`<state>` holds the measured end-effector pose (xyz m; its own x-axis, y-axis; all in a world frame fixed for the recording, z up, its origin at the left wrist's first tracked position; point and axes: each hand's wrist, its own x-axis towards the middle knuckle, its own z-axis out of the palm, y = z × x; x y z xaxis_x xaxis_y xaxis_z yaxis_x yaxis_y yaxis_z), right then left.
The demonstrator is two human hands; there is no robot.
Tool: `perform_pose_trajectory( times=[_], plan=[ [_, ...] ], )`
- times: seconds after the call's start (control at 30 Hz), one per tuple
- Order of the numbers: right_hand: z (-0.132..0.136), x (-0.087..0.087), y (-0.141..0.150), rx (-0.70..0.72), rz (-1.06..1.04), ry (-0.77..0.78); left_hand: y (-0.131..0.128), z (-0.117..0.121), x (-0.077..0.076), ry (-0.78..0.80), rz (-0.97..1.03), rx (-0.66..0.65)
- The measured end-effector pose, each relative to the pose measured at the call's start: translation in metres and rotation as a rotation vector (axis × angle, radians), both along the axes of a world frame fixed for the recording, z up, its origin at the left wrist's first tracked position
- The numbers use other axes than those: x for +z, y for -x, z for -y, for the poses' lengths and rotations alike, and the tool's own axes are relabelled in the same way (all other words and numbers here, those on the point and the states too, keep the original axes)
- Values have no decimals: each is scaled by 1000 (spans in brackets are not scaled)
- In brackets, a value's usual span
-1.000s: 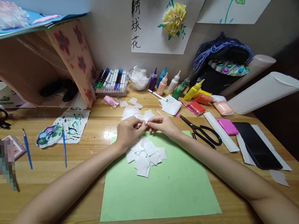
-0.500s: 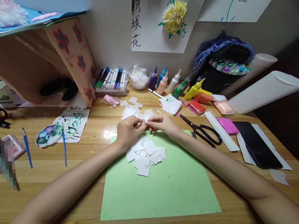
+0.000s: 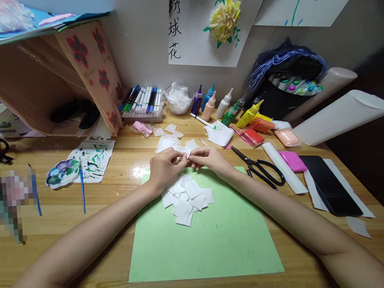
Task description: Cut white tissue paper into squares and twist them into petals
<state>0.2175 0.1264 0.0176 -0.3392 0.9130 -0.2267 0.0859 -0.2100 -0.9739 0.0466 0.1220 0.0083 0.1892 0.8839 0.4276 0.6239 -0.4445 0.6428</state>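
Observation:
My left hand (image 3: 165,167) and my right hand (image 3: 209,158) meet fingertip to fingertip over the far edge of a green paper sheet (image 3: 205,235). Both pinch one small white paper piece (image 3: 183,155) between them. Just below the hands, several white paper squares (image 3: 186,198) lie in a loose pile on the green sheet. More white squares (image 3: 167,143) are scattered on the wood beyond the hands.
Black scissors (image 3: 261,170) lie right of the sheet, then a pink block (image 3: 292,161) and a black phone (image 3: 330,190). Paint bottles (image 3: 222,106), a marker tray (image 3: 141,104) and a tissue bowl (image 3: 178,102) line the wall. Two blue brushes (image 3: 82,186) and a paint-smeared paper (image 3: 91,162) lie left.
Both hands stay together on the small white piece, with only slight finger movement. The view has shifted a little.

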Motion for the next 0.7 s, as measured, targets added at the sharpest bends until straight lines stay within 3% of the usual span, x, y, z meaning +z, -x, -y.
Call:
perform_pose_trajectory(
  times=[0.3, 0.7],
  plan=[
    [-2, -2, 1, -8, -23, 2, 0, 1, -1, -4, -4, -3],
    [-2, -3, 2, -128, -14, 27, -1, 2, 0, -91, -31, 4]
  ],
)
